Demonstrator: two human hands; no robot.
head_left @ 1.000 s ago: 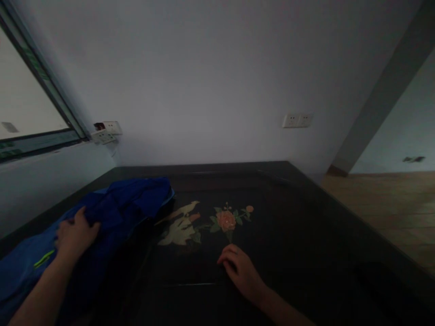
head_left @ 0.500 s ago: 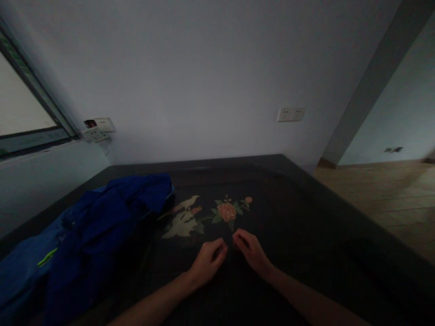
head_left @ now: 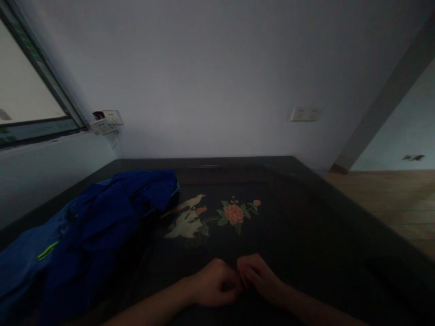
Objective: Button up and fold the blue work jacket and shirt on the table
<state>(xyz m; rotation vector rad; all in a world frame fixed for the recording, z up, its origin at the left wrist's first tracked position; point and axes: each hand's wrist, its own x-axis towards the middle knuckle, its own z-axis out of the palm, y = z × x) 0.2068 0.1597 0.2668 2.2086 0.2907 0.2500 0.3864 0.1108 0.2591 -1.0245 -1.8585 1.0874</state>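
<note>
My left hand (head_left: 219, 283) is closed, its fingers curled round toward the thumb. Close against it, fingertips meeting or nearly so, my right hand (head_left: 260, 276) is also closed with bent fingers. Whatever either hand may hold is too small or too dark to make out. Both are low over the near part of a dark table (head_left: 306, 217). Beyond them, the tabletop carries a picture of a pink flower (head_left: 234, 213) with green leaves and a pale bird (head_left: 190, 203).
A heap of blue clothing (head_left: 112, 213) with a yellow-green strip covers the table's left side. A dark, flat shape (head_left: 394, 276) lies at the right, hard to make out. Behind stands a pale wall (head_left: 210, 81) with sockets (head_left: 306, 114); a window (head_left: 30, 86) is at the left.
Both hands have come nearer to me, away from the flower picture, and closer together, so they now meet or nearly meet. The view has shifted slightly.
</note>
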